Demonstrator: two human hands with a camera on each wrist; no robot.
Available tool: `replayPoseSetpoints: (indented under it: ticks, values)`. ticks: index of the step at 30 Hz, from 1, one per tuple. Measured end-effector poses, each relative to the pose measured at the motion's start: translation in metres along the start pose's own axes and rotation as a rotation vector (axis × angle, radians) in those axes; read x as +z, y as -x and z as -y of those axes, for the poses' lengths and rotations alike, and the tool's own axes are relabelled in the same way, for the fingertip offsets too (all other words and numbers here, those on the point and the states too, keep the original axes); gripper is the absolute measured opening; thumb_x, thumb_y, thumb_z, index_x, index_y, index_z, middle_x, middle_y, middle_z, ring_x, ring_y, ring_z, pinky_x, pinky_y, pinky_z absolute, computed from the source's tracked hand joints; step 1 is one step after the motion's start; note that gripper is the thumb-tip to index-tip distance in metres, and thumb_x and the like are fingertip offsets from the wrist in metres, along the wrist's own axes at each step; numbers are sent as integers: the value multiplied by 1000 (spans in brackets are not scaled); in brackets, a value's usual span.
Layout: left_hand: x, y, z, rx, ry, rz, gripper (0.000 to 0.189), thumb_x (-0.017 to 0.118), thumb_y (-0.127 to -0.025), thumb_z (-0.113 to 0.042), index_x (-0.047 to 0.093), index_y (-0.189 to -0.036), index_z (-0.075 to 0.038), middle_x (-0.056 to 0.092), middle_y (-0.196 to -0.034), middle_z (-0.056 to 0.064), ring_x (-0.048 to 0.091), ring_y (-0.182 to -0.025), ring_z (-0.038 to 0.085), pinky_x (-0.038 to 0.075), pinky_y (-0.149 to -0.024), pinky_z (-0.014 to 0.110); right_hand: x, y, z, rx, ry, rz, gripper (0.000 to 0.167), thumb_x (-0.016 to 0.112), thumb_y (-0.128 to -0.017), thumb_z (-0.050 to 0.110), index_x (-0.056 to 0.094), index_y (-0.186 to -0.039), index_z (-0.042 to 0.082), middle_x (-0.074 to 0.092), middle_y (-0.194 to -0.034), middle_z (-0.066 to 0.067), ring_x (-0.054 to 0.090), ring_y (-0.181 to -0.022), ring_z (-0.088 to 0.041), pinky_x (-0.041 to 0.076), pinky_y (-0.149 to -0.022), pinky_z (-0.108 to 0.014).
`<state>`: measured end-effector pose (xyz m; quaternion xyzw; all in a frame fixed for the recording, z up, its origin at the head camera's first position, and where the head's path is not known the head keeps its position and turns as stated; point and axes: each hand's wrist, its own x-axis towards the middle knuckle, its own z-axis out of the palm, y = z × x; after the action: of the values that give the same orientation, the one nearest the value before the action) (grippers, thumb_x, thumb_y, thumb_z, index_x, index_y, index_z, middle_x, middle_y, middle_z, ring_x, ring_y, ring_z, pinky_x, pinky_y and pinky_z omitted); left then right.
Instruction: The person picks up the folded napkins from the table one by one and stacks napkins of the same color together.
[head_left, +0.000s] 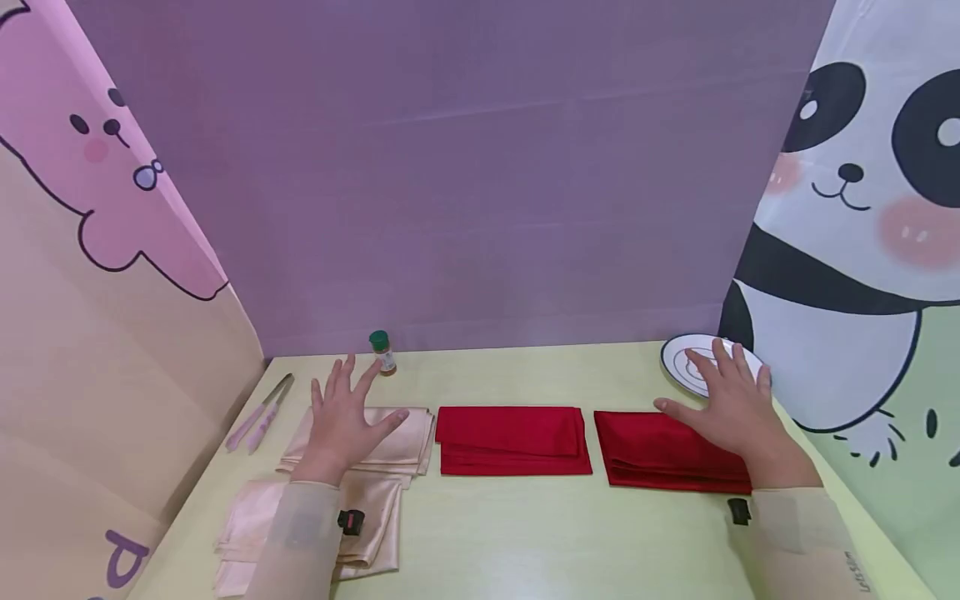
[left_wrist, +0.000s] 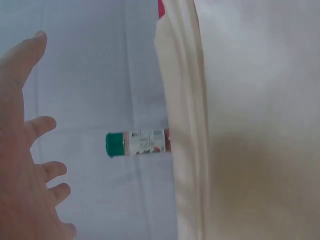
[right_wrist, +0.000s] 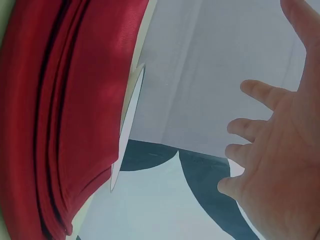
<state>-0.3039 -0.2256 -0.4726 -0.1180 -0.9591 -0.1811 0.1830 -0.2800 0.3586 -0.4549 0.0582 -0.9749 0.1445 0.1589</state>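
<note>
My left hand (head_left: 343, 425), fingers spread, hovers over a folded cream satin cloth (head_left: 401, 442) and holds nothing. A second folded cream cloth (head_left: 375, 517) lies nearer, partly hidden by the left sleeve. My right hand (head_left: 738, 408), also spread and holding nothing, is above a folded red cloth (head_left: 652, 454). Between the hands lies another folded red cloth (head_left: 513, 442). Past the right fingers sits a white plate (head_left: 678, 360) with a dark rim. In the left wrist view a small green-capped bottle (left_wrist: 145, 142) stands beyond the cream cloth.
Tongs (head_left: 264, 414) with pale purple handles lie at the table's left edge. A purple backdrop (head_left: 480, 183) rises behind the pale yellow table (head_left: 517, 542). Printed side panels stand left and right, the right one showing a panda (head_left: 832, 358).
</note>
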Motion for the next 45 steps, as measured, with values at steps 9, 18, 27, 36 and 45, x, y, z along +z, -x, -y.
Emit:
replayPoseSetpoints:
  ticks: [9,18,27,36,45]
  values:
    - [6,1,-19,42,68,8,89,70,-91,-66,39,-163,-23,22,-170,18,16,-157,42,2,-121,72,-6,3,-8,12,-10,-9,94,72,-89,63,40,-154,2,16,-164,-36,3,-152,-59,-6,-112,-81]
    - [16,-3,-38,87,148,3,78,72,-96,-52,44,-160,-16,34,-163,19,29,-152,41,13,-121,71,-9,11,-22,10,-15,-17,82,77,-91,44,42,-150,-1,19,-160,-38,13,-148,-60,6,-112,-82]
    - [25,-10,-61,126,173,32,75,72,-98,-46,42,-162,-20,31,-166,19,32,-150,43,21,-120,66,-13,19,-28,56,0,71,86,80,-89,41,39,-152,-2,23,-157,-40,27,-136,-64,27,-104,-83]
    - [33,-13,-87,113,185,121,75,70,-99,-45,38,-164,-26,30,-168,13,33,-150,38,29,-120,61,-16,26,-36,119,-38,132,91,83,-87,38,36,-153,-6,28,-151,-42,30,-132,-64,37,-97,-81]
    - [38,-16,-111,105,215,141,72,69,-100,-45,39,-163,-27,35,-165,11,37,-148,36,30,-119,59,-13,37,-47,143,-82,176,88,80,-91,41,38,-151,-7,33,-145,-42,34,-127,-63,41,-95,-79]
